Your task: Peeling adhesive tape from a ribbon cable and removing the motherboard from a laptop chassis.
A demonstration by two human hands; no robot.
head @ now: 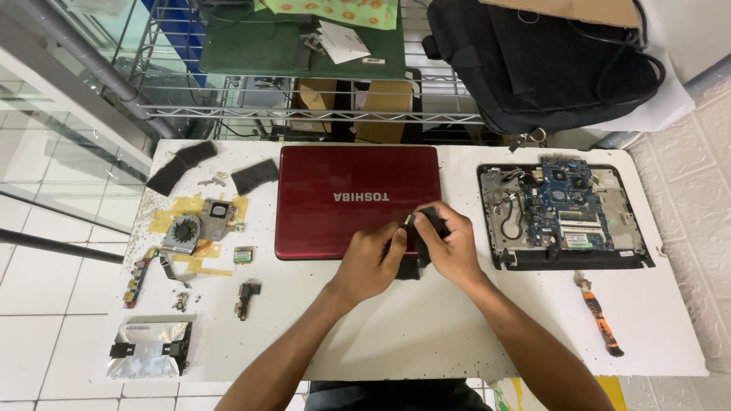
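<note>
Both forearms reach up from the near edge of the white counter (426, 327); the left hand (371, 262) and right hand (451, 245) are pinched together on a small black part (426, 221) over the front edge of the closed red laptop (356, 199). It looks light, rigid and somewhat fragile, best gripped by its edges. An opened laptop base (563, 217) lies to the right.

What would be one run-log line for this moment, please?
left hand: pinches small black part | right hand: grips same part | below: red laptop lid | right: opened laptop base
</note>
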